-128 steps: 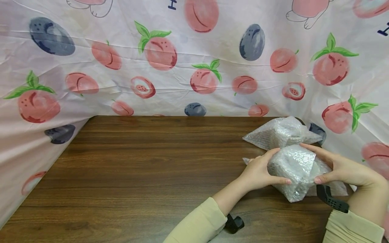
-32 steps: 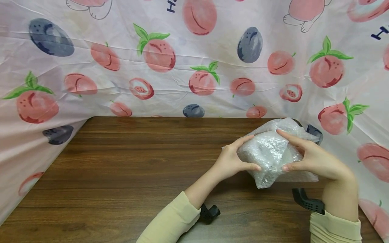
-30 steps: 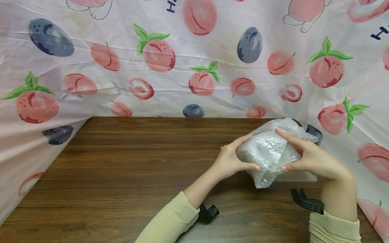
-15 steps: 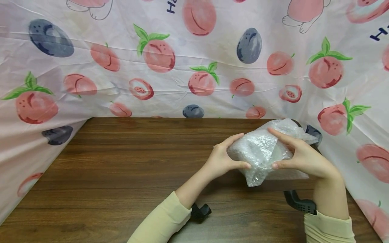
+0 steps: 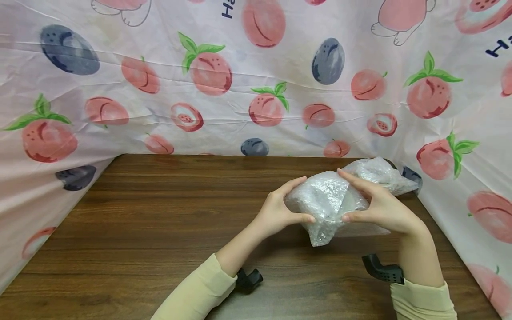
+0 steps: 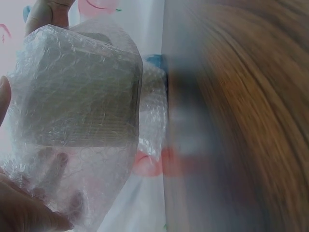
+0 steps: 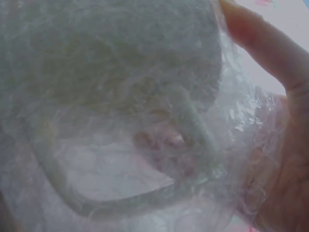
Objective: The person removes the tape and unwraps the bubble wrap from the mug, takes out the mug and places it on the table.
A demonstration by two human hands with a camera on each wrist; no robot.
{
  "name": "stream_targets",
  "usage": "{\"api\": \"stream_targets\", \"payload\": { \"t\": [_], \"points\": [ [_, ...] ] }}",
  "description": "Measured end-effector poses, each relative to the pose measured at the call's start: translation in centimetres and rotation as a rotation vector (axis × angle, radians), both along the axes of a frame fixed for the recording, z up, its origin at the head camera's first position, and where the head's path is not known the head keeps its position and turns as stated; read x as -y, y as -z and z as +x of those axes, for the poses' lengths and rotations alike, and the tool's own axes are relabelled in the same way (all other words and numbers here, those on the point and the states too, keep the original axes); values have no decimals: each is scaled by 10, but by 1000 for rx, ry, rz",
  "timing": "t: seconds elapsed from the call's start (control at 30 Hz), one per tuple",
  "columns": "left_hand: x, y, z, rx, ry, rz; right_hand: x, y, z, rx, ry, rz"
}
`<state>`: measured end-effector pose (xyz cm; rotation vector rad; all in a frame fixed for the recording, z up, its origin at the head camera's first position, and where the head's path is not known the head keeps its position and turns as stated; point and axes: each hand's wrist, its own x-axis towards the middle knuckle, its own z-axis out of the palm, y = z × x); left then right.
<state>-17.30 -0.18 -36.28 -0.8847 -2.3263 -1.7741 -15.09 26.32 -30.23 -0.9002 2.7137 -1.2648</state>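
Both hands hold a bubble-wrapped mug (image 5: 324, 198) above the table, at right of centre in the head view. Its pale, ribbed body (image 6: 82, 96) shows through the wrap in the left wrist view, and a loop handle (image 7: 120, 205) shows in the right wrist view. The left hand (image 5: 276, 211) grips the left side, thumb toward the front. On the opposite side the right hand (image 5: 382, 206) grips it with thumb and fingers spread. A loose flap of wrap hangs below. Some fingers are hidden behind the package.
A second bubble-wrapped bundle (image 5: 378, 173) lies at the table's back right corner, behind the right hand. The brown wooden table (image 5: 172, 222) stretches to the left. A fruit-printed cloth (image 5: 224, 120) hangs along the back and sides.
Both hands have carried the wrapped mug leftward from the right side of the table. The second bundle behind, partly covered earlier, shows more now and stays in place.
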Motion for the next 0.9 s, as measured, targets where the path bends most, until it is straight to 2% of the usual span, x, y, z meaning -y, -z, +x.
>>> {"api": "stream_targets", "payload": {
  "t": [0.17, 0.47, 0.7, 0.9],
  "points": [
    [11, 2, -1, 20, -16, 2, 10, 7, -6, -22, -7, -18],
    [30, 6, -3, 38, -40, 6, 29, 17, -12, 22, 23, -113],
    [44, 7, -4, 40, -80, -17, 42, 27, -15, 23, 34, -173],
    [56, 8, -5, 54, -85, -16, 55, 34, -17, 31, 40, -221]
  ]
}}
